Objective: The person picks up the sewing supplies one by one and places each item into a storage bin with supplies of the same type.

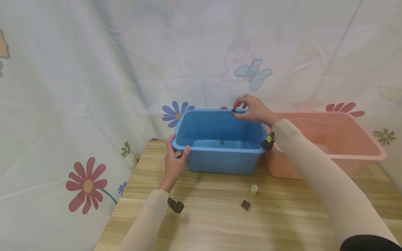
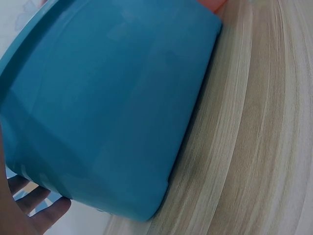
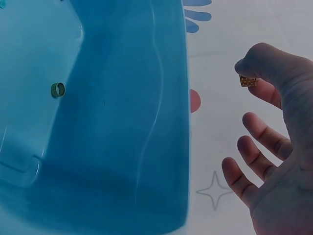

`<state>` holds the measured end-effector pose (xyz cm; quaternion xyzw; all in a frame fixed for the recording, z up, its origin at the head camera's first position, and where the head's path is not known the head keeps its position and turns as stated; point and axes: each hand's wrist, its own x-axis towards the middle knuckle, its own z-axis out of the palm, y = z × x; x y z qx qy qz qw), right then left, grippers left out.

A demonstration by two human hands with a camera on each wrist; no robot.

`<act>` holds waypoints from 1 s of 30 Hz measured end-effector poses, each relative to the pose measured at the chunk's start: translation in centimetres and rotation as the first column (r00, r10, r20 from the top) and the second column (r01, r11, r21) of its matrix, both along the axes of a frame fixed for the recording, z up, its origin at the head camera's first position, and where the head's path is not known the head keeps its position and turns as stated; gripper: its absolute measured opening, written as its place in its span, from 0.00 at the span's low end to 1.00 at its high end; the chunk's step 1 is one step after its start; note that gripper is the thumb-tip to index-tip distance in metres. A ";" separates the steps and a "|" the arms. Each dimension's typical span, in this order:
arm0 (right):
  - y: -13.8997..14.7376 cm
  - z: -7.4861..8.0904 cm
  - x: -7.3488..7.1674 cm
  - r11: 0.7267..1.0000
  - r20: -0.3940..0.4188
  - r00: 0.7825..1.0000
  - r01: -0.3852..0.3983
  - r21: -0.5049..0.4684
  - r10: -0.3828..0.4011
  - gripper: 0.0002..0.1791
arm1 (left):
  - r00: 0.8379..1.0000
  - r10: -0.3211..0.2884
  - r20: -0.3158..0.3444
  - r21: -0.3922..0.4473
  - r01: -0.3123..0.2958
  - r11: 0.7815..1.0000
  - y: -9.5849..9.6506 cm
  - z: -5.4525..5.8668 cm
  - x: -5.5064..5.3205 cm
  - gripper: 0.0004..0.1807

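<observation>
My left hand (image 1: 174, 164) grips the front left corner of a blue plastic tub (image 1: 220, 160), thumb at the front and fingers round the left side. In the left wrist view several fingertips (image 2: 54, 213) lie against the tub's end wall. My right hand (image 1: 254, 111) is raised over the tub's back rim, pinching a small ring (image 3: 247, 81) between thumb and index finger. The ring's visible side is gold-brown with pale dots; the other fingers are spread apart. Another gold-coloured ring (image 3: 57, 90) lies on the tub's floor.
A pink tub (image 1: 329, 157) stands right beside the blue one, partly behind my right forearm. On the wooden table (image 1: 213, 226) in front lie a small whitish cup-shaped piece (image 1: 254, 189) and a small dark block-like piece (image 1: 246, 205). A flowered curtain (image 1: 194, 52) hangs close behind.
</observation>
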<state>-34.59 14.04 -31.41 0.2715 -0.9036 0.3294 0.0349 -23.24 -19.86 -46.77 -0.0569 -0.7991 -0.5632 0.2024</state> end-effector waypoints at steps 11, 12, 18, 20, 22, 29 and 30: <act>-0.3 -0.3 -0.7 1.000 0.006 1.000 0.028 0.001 -0.028 0.18 | 1.000 -0.009 -0.006 0.016 0.009 1.000 0.3 -0.1 0.0 0.40; -0.3 -0.4 -0.8 1.000 0.006 1.000 0.030 0.000 -0.030 0.17 | 1.000 -0.012 -0.005 0.017 0.012 1.000 0.3 -0.1 0.1 0.41; -0.1 -0.7 -1.0 1.000 0.010 0.999 0.031 -0.002 -0.031 0.18 | 1.000 -0.017 0.001 0.009 0.017 1.000 0.4 0.1 0.2 0.41; -0.1 -0.8 -1.0 1.000 0.008 1.000 0.028 -0.001 -0.028 0.18 | 1.000 -0.015 0.004 0.007 0.015 1.000 0.4 0.0 0.2 0.41; 0.0 -1.0 -1.2 1.000 0.003 1.000 0.029 0.002 -0.029 0.18 | 1.000 -0.015 0.002 0.008 0.015 1.000 0.4 0.0 0.2 0.41; 0.3 -1.4 -1.5 0.998 -0.004 0.998 0.064 0.008 -0.064 0.21 | 1.000 -0.003 -0.003 0.001 0.003 1.000 0.5 0.0 0.2 0.40; 0.3 -1.4 -1.5 0.998 -0.005 0.998 0.068 0.007 -0.068 0.22 | 1.000 -0.003 -0.003 0.001 0.003 1.000 0.5 0.0 0.2 0.40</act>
